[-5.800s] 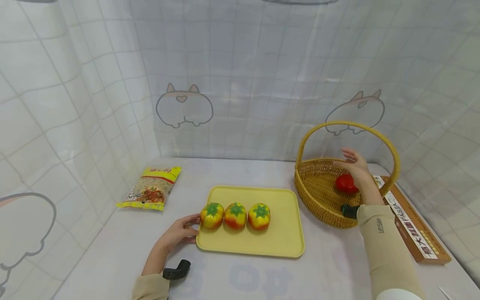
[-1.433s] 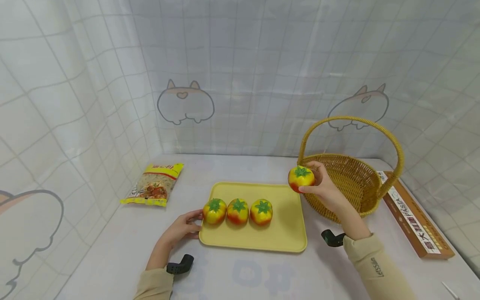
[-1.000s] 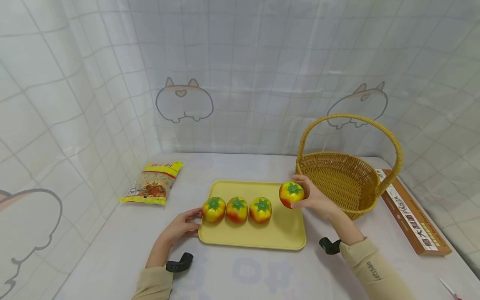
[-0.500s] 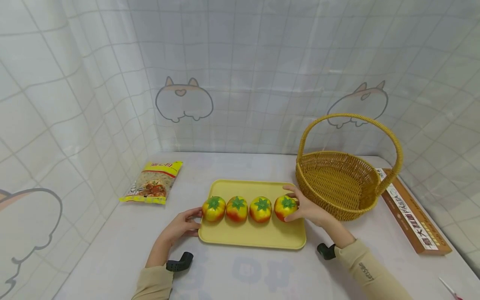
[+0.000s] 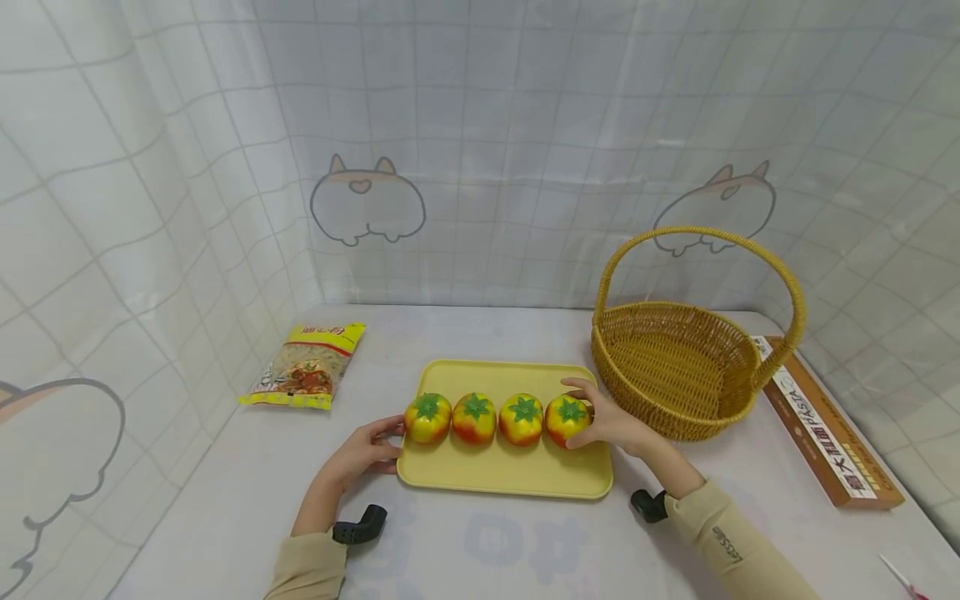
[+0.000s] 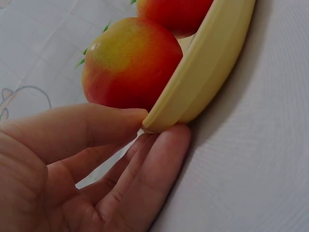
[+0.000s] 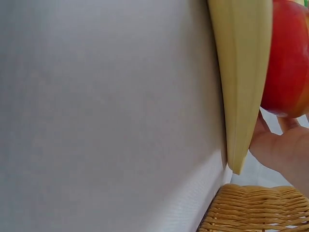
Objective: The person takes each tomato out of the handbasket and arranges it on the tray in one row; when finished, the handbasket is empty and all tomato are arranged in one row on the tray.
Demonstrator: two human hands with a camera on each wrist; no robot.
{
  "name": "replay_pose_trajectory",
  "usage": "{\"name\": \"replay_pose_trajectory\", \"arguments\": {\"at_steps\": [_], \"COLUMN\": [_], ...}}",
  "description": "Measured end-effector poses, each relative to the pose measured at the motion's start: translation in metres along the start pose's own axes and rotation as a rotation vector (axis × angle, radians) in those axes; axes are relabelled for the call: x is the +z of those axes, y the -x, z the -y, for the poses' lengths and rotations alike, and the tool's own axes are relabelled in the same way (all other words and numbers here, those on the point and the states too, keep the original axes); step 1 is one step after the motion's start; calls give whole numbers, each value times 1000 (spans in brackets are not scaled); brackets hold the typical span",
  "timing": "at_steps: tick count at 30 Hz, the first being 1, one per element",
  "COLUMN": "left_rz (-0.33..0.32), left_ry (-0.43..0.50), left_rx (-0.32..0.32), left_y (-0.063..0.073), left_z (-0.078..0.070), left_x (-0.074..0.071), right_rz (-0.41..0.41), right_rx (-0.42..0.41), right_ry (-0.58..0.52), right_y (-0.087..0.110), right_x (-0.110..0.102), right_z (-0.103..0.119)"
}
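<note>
On the yellow tray (image 5: 495,473), several yellow-red tomatoes with green tops stand in a row, among them a leftmost tomato (image 5: 427,419) and two middle ones. My left hand (image 5: 360,456) pinches the tray's left rim; in the left wrist view, the thumb (image 6: 116,121) lies on top of the rim and a finger sits beneath it, close to the leftmost tomato. At the row's right end, my right hand (image 5: 611,418) holds the rightmost tomato (image 5: 567,420), thumb in front and fingers behind. In the right wrist view this tomato (image 7: 288,67) appears just over the tray's edge, with the fingers partly hidden.
A wicker basket (image 5: 678,417) with a tall handle stands right of the tray, close to my right hand. A long brown pasta box (image 5: 832,425) lies beyond it. A yellow food packet (image 5: 307,367) lies at the back left. Grid-patterned curtains enclose the table.
My right hand has brought a tomato out of the basket, over the tray's right side, and down to the end of the row. My left hand has stayed at the tray's left rim.
</note>
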State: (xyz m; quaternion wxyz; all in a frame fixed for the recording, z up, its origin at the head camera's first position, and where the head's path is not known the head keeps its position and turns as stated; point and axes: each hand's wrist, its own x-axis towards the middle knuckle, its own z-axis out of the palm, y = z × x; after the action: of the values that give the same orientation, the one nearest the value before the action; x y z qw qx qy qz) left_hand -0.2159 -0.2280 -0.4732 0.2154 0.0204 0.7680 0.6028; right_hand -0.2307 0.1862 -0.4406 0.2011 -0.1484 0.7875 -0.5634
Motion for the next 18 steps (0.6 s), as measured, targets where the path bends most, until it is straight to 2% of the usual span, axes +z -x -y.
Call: {"name": "replay_pose_trajectory", "arguments": {"at_steps": [9,18], "left_rz": [1,-14], "left_ry": [0,-12], "left_rx": [5,4], "left_y": [1,-3], "left_z": [0,-1], "left_x": [0,-4], "right_rz": [1,-2], "right_rx": [2,-70], "right_ry": [-20,-15], "right_y": [1,7], "right_x": [2,-7], "right_z": [-1,8]}}
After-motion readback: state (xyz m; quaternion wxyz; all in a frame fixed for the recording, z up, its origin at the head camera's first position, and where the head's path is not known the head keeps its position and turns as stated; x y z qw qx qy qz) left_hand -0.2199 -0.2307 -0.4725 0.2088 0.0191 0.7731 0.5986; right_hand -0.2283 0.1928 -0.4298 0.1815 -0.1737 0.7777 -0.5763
